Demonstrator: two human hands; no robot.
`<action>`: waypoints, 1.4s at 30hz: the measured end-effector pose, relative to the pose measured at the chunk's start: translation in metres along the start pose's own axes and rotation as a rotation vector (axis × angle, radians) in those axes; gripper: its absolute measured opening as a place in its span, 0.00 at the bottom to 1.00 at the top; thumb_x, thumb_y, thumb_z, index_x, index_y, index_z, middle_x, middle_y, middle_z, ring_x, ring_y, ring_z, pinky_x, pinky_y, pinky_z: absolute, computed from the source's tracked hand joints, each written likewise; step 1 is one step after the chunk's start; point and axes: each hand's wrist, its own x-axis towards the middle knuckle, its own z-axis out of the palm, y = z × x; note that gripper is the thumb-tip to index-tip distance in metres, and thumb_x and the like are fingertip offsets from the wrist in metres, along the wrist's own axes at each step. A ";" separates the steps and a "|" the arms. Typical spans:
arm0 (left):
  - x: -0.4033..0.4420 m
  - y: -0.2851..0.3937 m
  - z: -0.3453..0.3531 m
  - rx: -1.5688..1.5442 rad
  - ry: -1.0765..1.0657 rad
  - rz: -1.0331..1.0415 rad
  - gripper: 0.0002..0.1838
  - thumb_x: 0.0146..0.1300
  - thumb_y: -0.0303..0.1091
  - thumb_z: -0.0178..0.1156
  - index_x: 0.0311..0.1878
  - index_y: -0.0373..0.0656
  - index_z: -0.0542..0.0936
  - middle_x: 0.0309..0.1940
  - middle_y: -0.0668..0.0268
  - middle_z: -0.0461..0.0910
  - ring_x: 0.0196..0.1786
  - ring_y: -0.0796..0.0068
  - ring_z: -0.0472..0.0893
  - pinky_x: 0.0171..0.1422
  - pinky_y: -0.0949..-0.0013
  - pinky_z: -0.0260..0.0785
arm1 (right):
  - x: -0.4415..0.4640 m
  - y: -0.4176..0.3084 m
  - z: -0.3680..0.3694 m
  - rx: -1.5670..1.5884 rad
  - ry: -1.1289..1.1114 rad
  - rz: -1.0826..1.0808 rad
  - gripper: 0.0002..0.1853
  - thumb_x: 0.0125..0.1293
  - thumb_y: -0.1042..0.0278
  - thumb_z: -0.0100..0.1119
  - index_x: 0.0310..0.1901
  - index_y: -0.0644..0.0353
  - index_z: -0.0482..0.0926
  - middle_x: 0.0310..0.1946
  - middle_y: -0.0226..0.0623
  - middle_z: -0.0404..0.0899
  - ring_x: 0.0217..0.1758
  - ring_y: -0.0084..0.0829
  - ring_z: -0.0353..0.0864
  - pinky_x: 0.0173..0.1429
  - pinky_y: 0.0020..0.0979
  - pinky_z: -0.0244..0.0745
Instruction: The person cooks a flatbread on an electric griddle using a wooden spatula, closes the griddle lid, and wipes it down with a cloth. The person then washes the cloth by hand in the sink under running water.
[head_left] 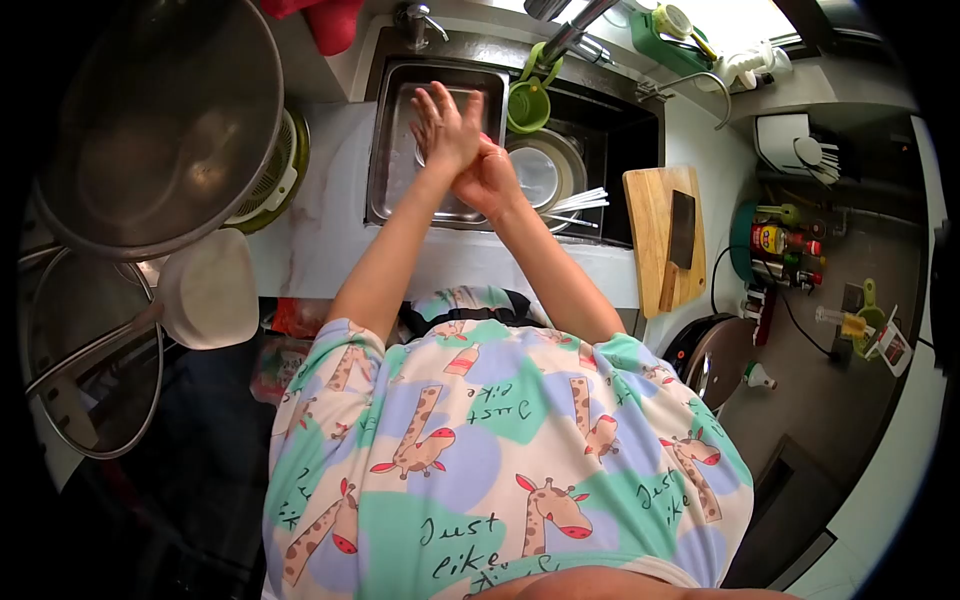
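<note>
Over the left basin of a steel sink (385, 185), my two hands touch each other. My left hand (450, 128) is raised with its fingers spread and holds nothing. Against its wrist and heel lies my right hand (487, 178), palm showing, its fingers partly hidden behind the left hand. A pale round item shows in part behind my left hand. In the right basin, beside my right hand, sit a metal bowl (575, 170) with a pale dish (533, 177), several white sticks (580, 203) and a green strainer (528, 106).
A cleaver (682, 230) lies on a wooden cutting board (645, 210) right of the sink. A large metal pan (170, 120) fills the upper left, above a green basket (285, 175). The faucet (575, 35) rises behind the sink. Bottles (775, 240) stand far right.
</note>
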 end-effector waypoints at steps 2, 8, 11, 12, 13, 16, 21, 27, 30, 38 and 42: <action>-0.006 -0.009 0.042 -0.074 0.088 0.159 0.50 0.69 0.73 0.33 0.80 0.40 0.45 0.80 0.42 0.39 0.82 0.45 0.39 0.81 0.42 0.30 | 0.014 -0.010 -0.025 0.113 -0.313 -0.014 0.24 0.78 0.53 0.40 0.67 0.56 0.69 0.62 0.37 0.75 0.59 0.39 0.78 0.66 0.43 0.73; -0.014 -0.001 0.018 -0.097 -0.054 0.017 0.48 0.69 0.73 0.32 0.81 0.49 0.43 0.81 0.46 0.37 0.83 0.48 0.34 0.79 0.35 0.21 | 0.002 -0.007 -0.025 0.219 -0.160 0.034 0.20 0.80 0.58 0.41 0.68 0.54 0.67 0.63 0.43 0.72 0.68 0.40 0.71 0.74 0.49 0.64; 0.011 -0.028 -0.004 -0.129 0.003 -0.176 0.48 0.69 0.74 0.32 0.81 0.51 0.41 0.81 0.49 0.37 0.83 0.53 0.35 0.79 0.36 0.22 | 0.003 -0.005 -0.029 -0.153 0.006 0.045 0.18 0.78 0.67 0.45 0.67 0.55 0.68 0.58 0.43 0.74 0.59 0.35 0.77 0.64 0.41 0.75; 0.017 -0.046 -0.003 -0.218 0.047 -0.185 0.48 0.69 0.73 0.32 0.81 0.51 0.41 0.81 0.49 0.37 0.83 0.53 0.35 0.79 0.36 0.22 | 0.003 -0.009 -0.030 0.091 0.033 0.125 0.16 0.77 0.71 0.47 0.64 0.58 0.71 0.47 0.38 0.76 0.41 0.26 0.77 0.41 0.27 0.77; 0.020 -0.070 0.006 -0.306 0.087 -0.192 0.48 0.69 0.73 0.32 0.81 0.50 0.41 0.81 0.49 0.37 0.83 0.53 0.35 0.79 0.35 0.23 | 0.005 -0.013 -0.029 0.167 -0.050 0.176 0.15 0.77 0.70 0.47 0.63 0.57 0.71 0.44 0.36 0.74 0.38 0.23 0.74 0.36 0.24 0.73; 0.002 -0.077 0.009 -0.487 0.083 -0.261 0.48 0.69 0.73 0.31 0.81 0.49 0.41 0.81 0.49 0.38 0.83 0.52 0.35 0.78 0.34 0.25 | 0.013 -0.024 -0.015 0.275 -0.133 0.275 0.12 0.79 0.63 0.46 0.57 0.56 0.71 0.30 0.26 0.71 0.26 0.15 0.64 0.20 0.16 0.56; -0.032 -0.067 0.003 -0.598 0.011 -0.172 0.45 0.75 0.64 0.36 0.80 0.40 0.41 0.80 0.45 0.39 0.83 0.50 0.36 0.83 0.50 0.31 | 0.025 -0.030 -0.021 0.354 -0.272 0.360 0.13 0.78 0.52 0.47 0.43 0.51 0.76 0.23 0.20 0.68 0.23 0.17 0.62 0.19 0.18 0.54; -0.032 -0.057 -0.008 -0.673 0.023 -0.126 0.41 0.77 0.59 0.38 0.79 0.38 0.45 0.80 0.45 0.43 0.82 0.49 0.41 0.83 0.56 0.37 | 0.029 -0.033 -0.018 0.353 -0.284 0.403 0.22 0.77 0.44 0.47 0.25 0.44 0.71 0.16 0.18 0.61 0.19 0.18 0.58 0.17 0.19 0.48; -0.039 -0.026 -0.034 -0.770 -0.010 -0.082 0.40 0.77 0.57 0.39 0.79 0.38 0.46 0.79 0.45 0.44 0.81 0.49 0.45 0.82 0.56 0.40 | 0.028 -0.035 -0.015 0.317 -0.204 0.391 0.25 0.76 0.42 0.45 0.21 0.43 0.67 0.12 0.17 0.55 0.15 0.18 0.54 0.16 0.19 0.46; -0.044 0.001 -0.048 -0.196 0.155 0.290 0.41 0.72 0.60 0.48 0.80 0.48 0.51 0.78 0.46 0.49 0.80 0.47 0.52 0.79 0.41 0.40 | 0.032 -0.031 -0.024 0.104 -0.133 0.214 0.32 0.76 0.33 0.32 0.25 0.51 0.68 0.21 0.33 0.68 0.24 0.30 0.70 0.28 0.32 0.69; -0.038 0.009 -0.040 0.099 0.231 0.512 0.28 0.66 0.57 0.56 0.63 0.50 0.75 0.64 0.51 0.70 0.69 0.50 0.69 0.73 0.37 0.49 | 0.001 -0.024 0.018 0.027 0.069 0.144 0.41 0.74 0.28 0.23 0.42 0.63 0.75 0.46 0.54 0.76 0.51 0.48 0.76 0.60 0.54 0.71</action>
